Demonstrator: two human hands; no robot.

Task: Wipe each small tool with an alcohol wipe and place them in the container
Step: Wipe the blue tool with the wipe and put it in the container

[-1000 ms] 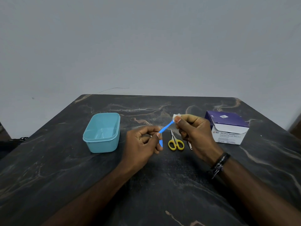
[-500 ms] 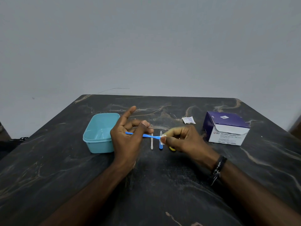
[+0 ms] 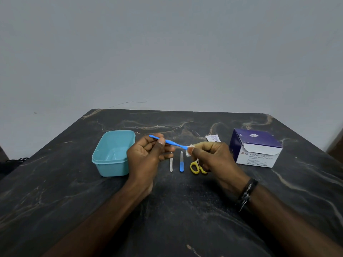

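Note:
My left hand [image 3: 146, 158] pinches a thin blue plastic tool [image 3: 171, 142] between thumb and fingers, held above the table. My right hand [image 3: 213, 160] pinches a small white alcohol wipe [image 3: 189, 151] round the tool's right end. On the table below lie a white stick-like tool [image 3: 171, 165], a blue-handled file [image 3: 181, 162] and yellow-handled scissors [image 3: 194, 167], partly hidden by my right hand. A teal open container [image 3: 111, 154] stands to the left with nothing visible inside.
A purple and white box of alcohol swabs [image 3: 257, 148] stands open at the right. A torn wipe sachet [image 3: 212, 138] lies behind my right hand. The dark marble table [image 3: 176, 210] ends at a grey wall behind.
The blue tool has turned from steeply tilted to nearly level and shifted left toward the container. My right hand with the wipe slid along it to its right end.

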